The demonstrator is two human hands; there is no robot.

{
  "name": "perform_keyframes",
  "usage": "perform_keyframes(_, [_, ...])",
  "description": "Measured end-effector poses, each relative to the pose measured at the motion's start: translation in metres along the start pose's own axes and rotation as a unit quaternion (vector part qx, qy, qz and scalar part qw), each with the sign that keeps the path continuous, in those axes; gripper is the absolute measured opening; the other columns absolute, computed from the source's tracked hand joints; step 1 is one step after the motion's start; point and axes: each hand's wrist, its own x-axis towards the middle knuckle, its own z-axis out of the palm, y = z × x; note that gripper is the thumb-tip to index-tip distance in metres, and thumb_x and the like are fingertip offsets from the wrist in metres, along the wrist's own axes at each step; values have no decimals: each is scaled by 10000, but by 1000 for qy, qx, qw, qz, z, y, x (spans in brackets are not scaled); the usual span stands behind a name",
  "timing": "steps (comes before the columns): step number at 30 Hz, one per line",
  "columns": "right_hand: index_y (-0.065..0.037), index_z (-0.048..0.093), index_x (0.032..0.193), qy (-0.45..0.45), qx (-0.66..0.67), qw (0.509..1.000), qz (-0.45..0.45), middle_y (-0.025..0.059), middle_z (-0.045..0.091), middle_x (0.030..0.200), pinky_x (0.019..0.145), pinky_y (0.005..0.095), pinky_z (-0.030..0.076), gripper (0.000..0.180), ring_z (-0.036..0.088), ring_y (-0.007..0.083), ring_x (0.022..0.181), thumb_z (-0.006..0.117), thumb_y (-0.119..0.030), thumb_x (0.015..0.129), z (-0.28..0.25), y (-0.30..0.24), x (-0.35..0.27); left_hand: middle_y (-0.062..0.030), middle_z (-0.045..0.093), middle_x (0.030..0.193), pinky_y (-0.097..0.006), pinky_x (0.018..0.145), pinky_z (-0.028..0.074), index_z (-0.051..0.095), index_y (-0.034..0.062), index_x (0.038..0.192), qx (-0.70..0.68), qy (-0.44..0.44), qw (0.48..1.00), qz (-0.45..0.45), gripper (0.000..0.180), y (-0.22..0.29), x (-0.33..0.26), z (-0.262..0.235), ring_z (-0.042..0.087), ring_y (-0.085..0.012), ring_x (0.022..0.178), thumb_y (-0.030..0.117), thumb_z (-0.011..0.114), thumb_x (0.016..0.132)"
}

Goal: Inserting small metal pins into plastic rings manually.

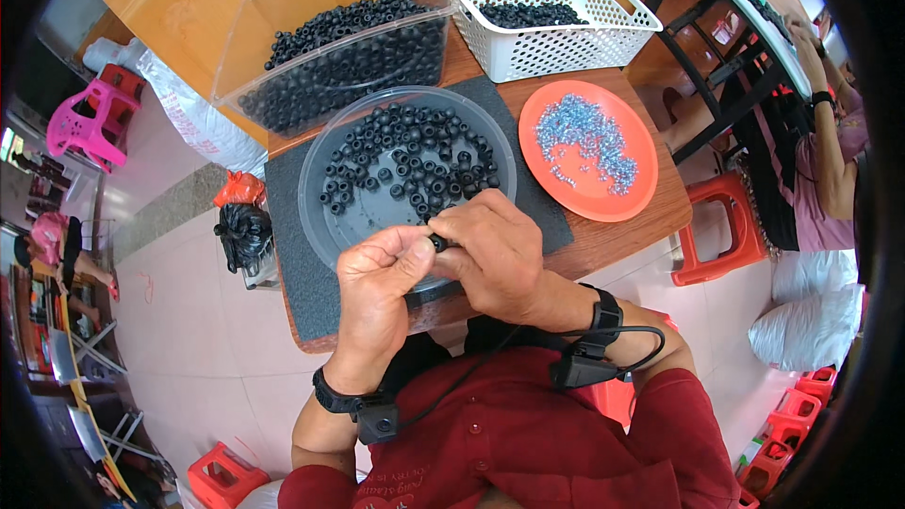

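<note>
**While the bins stay full, one ring is between the fingers**

Although plenty of stock sits on the table, only a single black ring (438, 242) is in hand at this moment. It is pinched between the left hand (382, 287) and the right hand (495, 259), just over the near rim of the clear bowl (316, 184). Both hands are curled nearly closed, thumbs and forefingers meeting on the ring; whether a small metal piece is also in the grip cannot be told.

By the look of it, the work is somewhere in the middle. The bowl holds a loose scatter of rings with bare bottom showing between them, so it is part emptied or only part filled. Behind it the clear bin (283, 9) is heaped with the same rings, and the white basket (603, 33) holds a shallower layer. The orange plate (636, 184) carries a spread of small silvery parts. No separate heap of finished pieces is plain to see, so a count of what is done cannot be given; much remains.
</note>
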Motion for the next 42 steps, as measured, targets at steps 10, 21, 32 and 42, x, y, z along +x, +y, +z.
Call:
perform_keyframes(10, [34, 556, 868, -27, -33, 999, -12, 137, 493, 712, 531, 402, 361, 325, 455, 304, 593, 676, -34, 573, -10, 4, 2, -119, 664, 799, -262, 710, 492, 615, -73, 968, 53, -43, 998, -11, 236, 0, -2, 2, 629, -152, 723, 145, 532, 935])
perform_keyframes(21, [-19, 593, 882, -89, -207, 973, -54, 139, 569, 830, 636, 377, 429, 174, 535, 314, 733, 659, -76, 732, -51, 56, 65, -131, 670, 863, -281, 699, 470, 622, -48, 951, 118, 94, 987, 52, 206, 18, -1, -22, 633, -178, 709, 148, 589, 894])
perform_keyframes(32, [-29, 622, 950, -63, -321, 945, -8, 146, 602, 832, 743, 419, 446, 286, 538, 333, 810, 677, -46, 670, -78, 122, 98, -117, 646, 857, -284, 716, 519, 621, -57, 949, 176, 116, 973, 92, 140, 19, 27, -64, 626, -165, 750, 4, 639, 824])
perform_keyframes(42, [-9, 628, 778, -129, -148, 979, 51, 114, 617, 777, 658, 380, 452, 68, 560, 307, 754, 652, 8, 717, -79, 55, 57, -143, 593, 776, -377, 669, 453, 654, 1, 904, 667, -11, 716, 204, 252, 19, 70, -56, 600, -309, 750, 70, 695, 665])
